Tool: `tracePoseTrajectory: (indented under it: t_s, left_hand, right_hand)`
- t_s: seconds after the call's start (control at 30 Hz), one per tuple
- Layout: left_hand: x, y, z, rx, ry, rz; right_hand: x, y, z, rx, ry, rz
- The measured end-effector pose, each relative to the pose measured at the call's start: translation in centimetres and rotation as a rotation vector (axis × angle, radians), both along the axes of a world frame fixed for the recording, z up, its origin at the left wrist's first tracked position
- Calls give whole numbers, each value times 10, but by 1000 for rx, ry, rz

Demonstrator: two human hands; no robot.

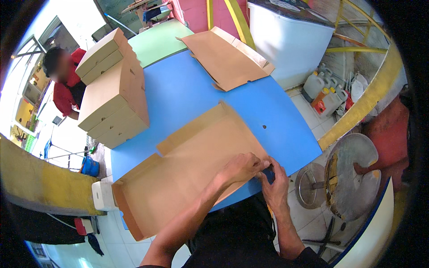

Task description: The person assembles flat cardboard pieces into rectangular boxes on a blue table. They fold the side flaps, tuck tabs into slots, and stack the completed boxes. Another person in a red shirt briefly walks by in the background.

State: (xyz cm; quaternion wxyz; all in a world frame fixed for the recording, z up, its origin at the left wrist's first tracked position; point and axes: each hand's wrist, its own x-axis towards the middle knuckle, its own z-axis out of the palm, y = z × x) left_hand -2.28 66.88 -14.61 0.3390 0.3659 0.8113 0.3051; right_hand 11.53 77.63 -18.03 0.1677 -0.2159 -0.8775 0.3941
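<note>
A partly folded brown cardboard box [196, 167] lies open at an angle on the blue table [290, 120]. Its left end and part of its far side stand up as walls. At its near right corner, my left hand [243, 169] is closed on the cardboard, the forearm crossing over the box. My right hand [275, 183] meets it there, thumb and fingers pinching the same corner. The fingers hide the exact fold between them.
Folded cardboard boxes [111, 94] are stacked at the table's left. A flat cardboard blank [228, 58] lies at the far side, near a white chest [286, 40]. A round stool [353, 174] and plastic jugs [324, 91] stand right. Someone in red [67, 89] is beyond the stack.
</note>
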Motion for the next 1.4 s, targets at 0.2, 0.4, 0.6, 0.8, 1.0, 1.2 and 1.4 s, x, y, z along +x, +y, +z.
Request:
tracePoseTrajectory:
  t_s: [0.2, 0.4, 0.6, 0.8, 1.0, 1.2, 1.4]
  left_hand:
    - [-22, 11, 4, 68, 36, -136]
    - [-24, 11, -6, 165, -241, -44]
    - [-16, 11, 6, 170, -79, -26]
    - [-9, 10, 7, 171, 125, 0]
    - [-13, 7, -10, 231, -17, 61]
    - [-15, 5, -12, 256, -114, 51]
    - [-20, 4, -16, 280, -331, 6]
  right_hand:
    - [-4, 1, 0, -178, 126, 29]
    - [5, 4, 6, -942, 98, -90]
    - [1, -5, 4, -1143, 187, -281]
    - [-6, -8, 3, -1150, 203, -311]
    - [-8, -5, -2, -1118, 216, -265]
    - [-8, -5, 0, -1146, 198, -281]
    - [-16, -2, 7, -1094, 167, -260]
